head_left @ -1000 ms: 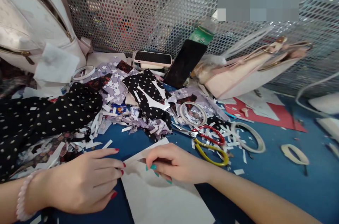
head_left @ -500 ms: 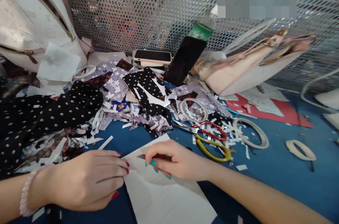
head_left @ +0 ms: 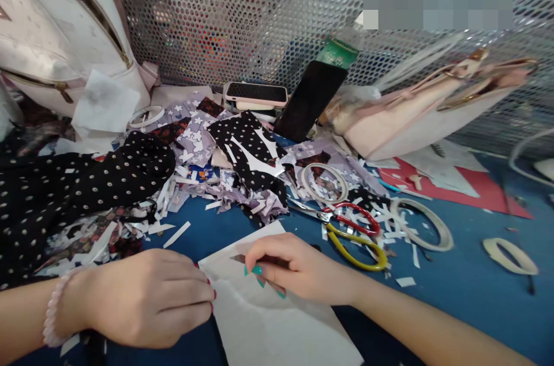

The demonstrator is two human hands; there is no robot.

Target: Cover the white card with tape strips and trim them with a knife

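Now the left hand (head_left: pixel 147 297) has come in closer to the paper (head_left: pixel 285 331). A second ago its fingers were spread and the index stretched forward, at the sheet's left edge; now they are bent down, knuckles up, with the tips over that edge and seemingly touching it. Its thumb is hidden, so I cannot tell whether it pinches the sheet or only presses it.

The right hand (head_left: pixel 298 268) has hardly changed. It rests over the far part of the paper, fingers curled in and thumb drawn close to the index. A dark sliver (head_left: pixel 237 258) shows just left of those fingertips, too small to tell for a tip or a shadow, so whether this hand grips anything is unclear.

For the work in hand, I judge this to mean that both hands now attend to the same sheet, the left probably steadying it. The paper lies at a slant on the blue table (head_left: pixel 471 302), near and central, with a wavy ridge across its middle.

Nothing else looks disturbed: the scissors (head_left: pixel 325 216) lie partly open beyond the right hand, near a tape roll (head_left: pixel 445 236), and the dotted cloth (head_left: pixel 116 178) stays bunched on the left. Everything sits slightly farther right in view, probably because the head turned.
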